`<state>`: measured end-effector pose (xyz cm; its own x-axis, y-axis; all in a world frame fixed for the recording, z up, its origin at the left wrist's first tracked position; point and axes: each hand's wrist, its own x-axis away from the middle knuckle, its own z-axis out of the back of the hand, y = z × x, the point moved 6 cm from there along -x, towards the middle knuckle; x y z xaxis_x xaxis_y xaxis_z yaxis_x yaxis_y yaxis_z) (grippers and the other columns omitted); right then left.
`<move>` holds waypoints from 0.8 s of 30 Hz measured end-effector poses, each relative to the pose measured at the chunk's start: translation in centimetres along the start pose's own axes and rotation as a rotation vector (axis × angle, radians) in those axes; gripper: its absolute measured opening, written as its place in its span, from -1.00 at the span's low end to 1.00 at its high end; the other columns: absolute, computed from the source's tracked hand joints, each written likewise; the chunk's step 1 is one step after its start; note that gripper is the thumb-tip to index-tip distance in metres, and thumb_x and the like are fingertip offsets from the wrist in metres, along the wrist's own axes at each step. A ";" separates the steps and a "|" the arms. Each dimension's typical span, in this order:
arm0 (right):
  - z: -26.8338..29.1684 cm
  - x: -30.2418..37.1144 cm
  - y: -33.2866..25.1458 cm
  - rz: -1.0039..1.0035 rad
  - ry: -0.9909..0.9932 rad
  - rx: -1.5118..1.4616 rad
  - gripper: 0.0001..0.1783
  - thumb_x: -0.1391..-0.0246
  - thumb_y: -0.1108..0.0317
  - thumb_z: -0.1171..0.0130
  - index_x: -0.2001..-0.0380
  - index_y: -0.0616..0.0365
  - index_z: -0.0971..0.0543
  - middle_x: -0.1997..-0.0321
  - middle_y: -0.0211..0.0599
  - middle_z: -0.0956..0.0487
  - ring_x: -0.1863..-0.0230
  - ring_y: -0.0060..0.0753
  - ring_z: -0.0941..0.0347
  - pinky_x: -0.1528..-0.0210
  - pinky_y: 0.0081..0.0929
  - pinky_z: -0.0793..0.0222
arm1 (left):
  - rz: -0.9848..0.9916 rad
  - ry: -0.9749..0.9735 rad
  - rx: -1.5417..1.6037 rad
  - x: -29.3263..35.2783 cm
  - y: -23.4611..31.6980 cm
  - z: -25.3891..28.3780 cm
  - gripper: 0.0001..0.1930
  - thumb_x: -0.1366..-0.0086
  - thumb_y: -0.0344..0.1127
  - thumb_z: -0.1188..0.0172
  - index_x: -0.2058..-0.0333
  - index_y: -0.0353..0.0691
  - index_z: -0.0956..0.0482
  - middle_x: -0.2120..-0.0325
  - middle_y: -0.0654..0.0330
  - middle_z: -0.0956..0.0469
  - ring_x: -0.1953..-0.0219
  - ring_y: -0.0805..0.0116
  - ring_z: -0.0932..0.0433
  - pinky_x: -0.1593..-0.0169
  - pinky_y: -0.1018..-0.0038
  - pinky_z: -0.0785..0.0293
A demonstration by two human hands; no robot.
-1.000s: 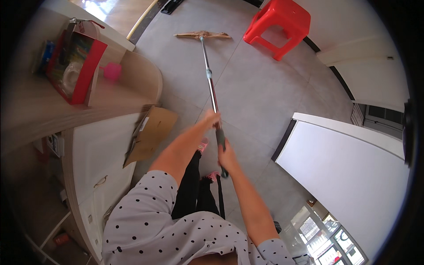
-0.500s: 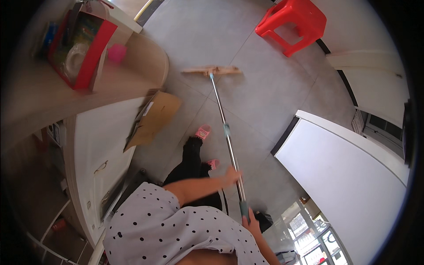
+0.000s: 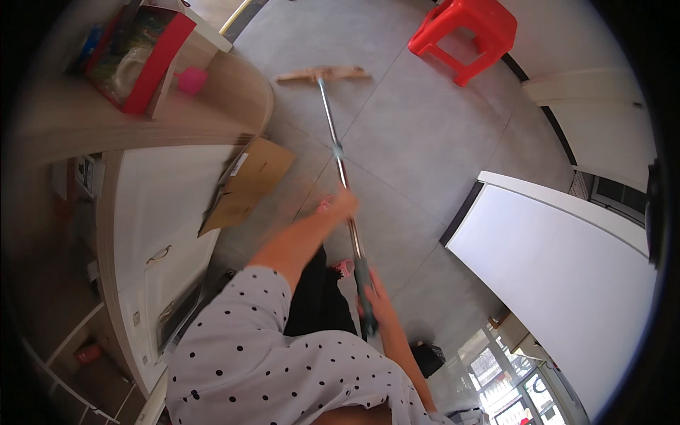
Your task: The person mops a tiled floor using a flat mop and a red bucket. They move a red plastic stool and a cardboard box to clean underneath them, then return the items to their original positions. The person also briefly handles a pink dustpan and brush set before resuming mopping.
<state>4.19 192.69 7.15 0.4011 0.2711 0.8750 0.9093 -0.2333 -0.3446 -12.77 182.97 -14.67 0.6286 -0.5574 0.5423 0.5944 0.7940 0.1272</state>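
Observation:
A long mop (image 3: 331, 117) with a silver metal pole reaches away from me across the grey tiles. Its wide, flat tan head lies on the floor at the far end, slightly blurred. Partway down the pole, my left hand (image 3: 345, 204) is closed around the metal. My right hand (image 3: 377, 303) wraps the grey-green grip at the pole's near end. Beneath the pole, my feet in pink shoes (image 3: 344, 268) show in part; the left hand and forearm cover some of them.
A red plastic stool (image 3: 464, 35) stands at the far right. A flattened cardboard box (image 3: 256, 177) leans against the white cabinet (image 3: 173, 191) on my left, below a wooden counter (image 3: 244, 88). To the right stands a large white-topped unit (image 3: 552, 248).
The mop head has slid farther away and a little left. Both hands have moved forward and left with the pole, the left arm stretching out more.

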 end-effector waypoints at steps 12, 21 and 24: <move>9.5 25.3 12.1 -0.136 0.424 0.555 -0.43 -0.03 0.40 0.10 -0.13 0.17 -0.04 0.24 -0.21 -0.38 0.31 -0.45 -0.35 0.22 -0.57 -0.23 | 0.410 -0.362 1.474 18.7 26.9 0.4 -0.20 0.08 -0.18 -0.15 0.04 -0.42 0.20 0.37 -0.14 -0.38 0.38 0.05 -0.46 0.31 0.25 -0.39; 1.6 -0.2 -6.4 0.340 0.039 0.132 -0.41 -0.04 0.40 0.10 -0.15 0.06 0.00 0.62 -0.38 -0.38 0.68 -0.57 -0.28 0.61 -0.60 -0.21 | 0.694 0.478 1.593 1.9 -1.8 9.6 -0.62 -0.04 -0.29 -0.10 0.18 -0.27 -0.24 0.59 0.15 -0.40 0.59 0.42 -0.40 0.55 0.44 -0.34; -3.2 -7.6 -14.6 0.323 0.008 0.136 -0.48 -0.06 0.30 0.13 -0.12 0.01 -0.08 0.63 -0.36 -0.36 0.68 -0.55 -0.28 0.67 -0.57 -0.22 | 0.771 0.430 1.509 -2.3 -11.2 8.9 -0.75 -0.10 -0.24 -0.08 0.32 -0.27 -0.35 0.70 0.22 -0.40 0.67 0.44 -0.40 0.60 0.47 -0.37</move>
<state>-12.52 191.02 6.62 0.6701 0.1959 0.7160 0.7423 -0.1794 -0.6456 -25.33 177.55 -9.94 0.7432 0.2025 0.6377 -0.6687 0.2562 0.6980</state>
